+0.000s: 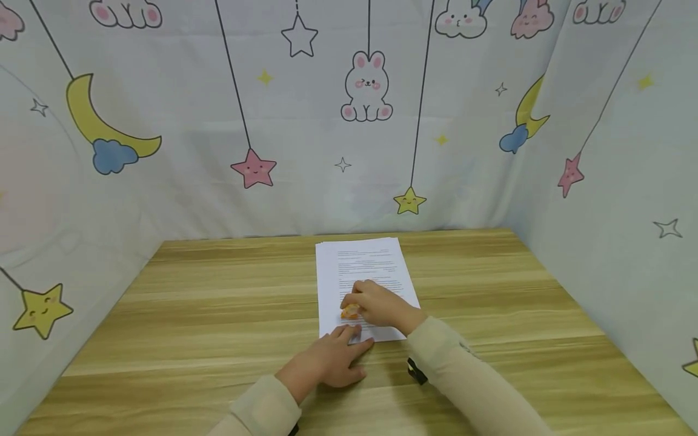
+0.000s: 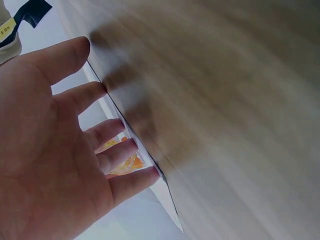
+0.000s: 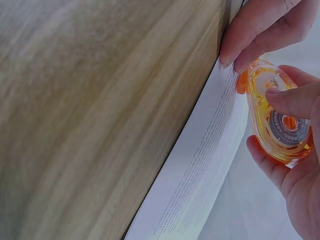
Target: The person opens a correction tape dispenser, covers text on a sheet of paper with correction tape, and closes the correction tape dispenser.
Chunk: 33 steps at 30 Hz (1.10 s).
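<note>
My right hand grips an orange translucent correction tape, with the thumb on its side and fingers around the back. Its tip meets the printed page of a paper stack, low on the sheet. Beside it, nearer to me, my left hand lies with fingers spread, fingertips on the stack's near left part. In the left wrist view, the left palm shows with extended fingers, and part of the correction tape appears behind them. Whether any tape lies on the page is hidden.
The paper lies on a wood-grain table. A white cloth printed with stars, moons and rabbits hangs behind and along both sides. Black straps, one at the right wrist, show at the cream sleeves.
</note>
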### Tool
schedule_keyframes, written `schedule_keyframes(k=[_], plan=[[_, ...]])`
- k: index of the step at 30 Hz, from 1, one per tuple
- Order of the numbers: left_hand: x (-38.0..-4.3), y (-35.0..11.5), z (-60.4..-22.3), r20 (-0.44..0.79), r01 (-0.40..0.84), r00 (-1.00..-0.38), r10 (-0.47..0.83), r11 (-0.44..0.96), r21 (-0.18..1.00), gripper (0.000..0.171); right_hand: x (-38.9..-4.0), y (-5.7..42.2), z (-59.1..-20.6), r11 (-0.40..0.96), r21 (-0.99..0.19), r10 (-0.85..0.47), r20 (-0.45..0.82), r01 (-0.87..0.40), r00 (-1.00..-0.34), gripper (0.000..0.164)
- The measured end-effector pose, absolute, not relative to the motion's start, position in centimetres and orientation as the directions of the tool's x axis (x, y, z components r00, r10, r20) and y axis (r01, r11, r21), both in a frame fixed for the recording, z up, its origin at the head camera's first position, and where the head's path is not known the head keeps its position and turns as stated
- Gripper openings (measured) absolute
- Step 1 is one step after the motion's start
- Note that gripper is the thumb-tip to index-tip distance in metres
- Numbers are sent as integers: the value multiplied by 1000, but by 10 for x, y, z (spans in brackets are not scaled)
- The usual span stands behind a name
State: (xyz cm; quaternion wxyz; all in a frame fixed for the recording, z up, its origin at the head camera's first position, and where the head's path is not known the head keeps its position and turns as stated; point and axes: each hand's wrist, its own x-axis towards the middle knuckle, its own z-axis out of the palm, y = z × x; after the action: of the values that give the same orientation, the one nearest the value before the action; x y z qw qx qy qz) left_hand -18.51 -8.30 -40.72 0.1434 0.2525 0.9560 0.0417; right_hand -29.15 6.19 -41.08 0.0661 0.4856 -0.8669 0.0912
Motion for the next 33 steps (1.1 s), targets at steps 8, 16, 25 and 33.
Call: schedule_keyframes(k=[8, 16, 25, 33], plan=[[-186, -83, -406, -257, 467, -835, 487, 874, 137, 57, -287, 56, -410, 524, 65, -845, 168, -849, -508, 22], [-187, -82, -405, -290, 459, -831, 475, 879, 127, 58, -283, 53, -405, 501, 135, -863, 155, -855, -481, 21], [-186, -82, -405, -286, 461, -830, 479, 877, 132, 59, -283, 53, -402, 503, 134, -864, 105, -854, -492, 17], [-185, -82, -405, -275, 468, -830, 485, 874, 127, 60, -282, 56, -401, 524, 135, -852, 82, -841, -518, 23]])
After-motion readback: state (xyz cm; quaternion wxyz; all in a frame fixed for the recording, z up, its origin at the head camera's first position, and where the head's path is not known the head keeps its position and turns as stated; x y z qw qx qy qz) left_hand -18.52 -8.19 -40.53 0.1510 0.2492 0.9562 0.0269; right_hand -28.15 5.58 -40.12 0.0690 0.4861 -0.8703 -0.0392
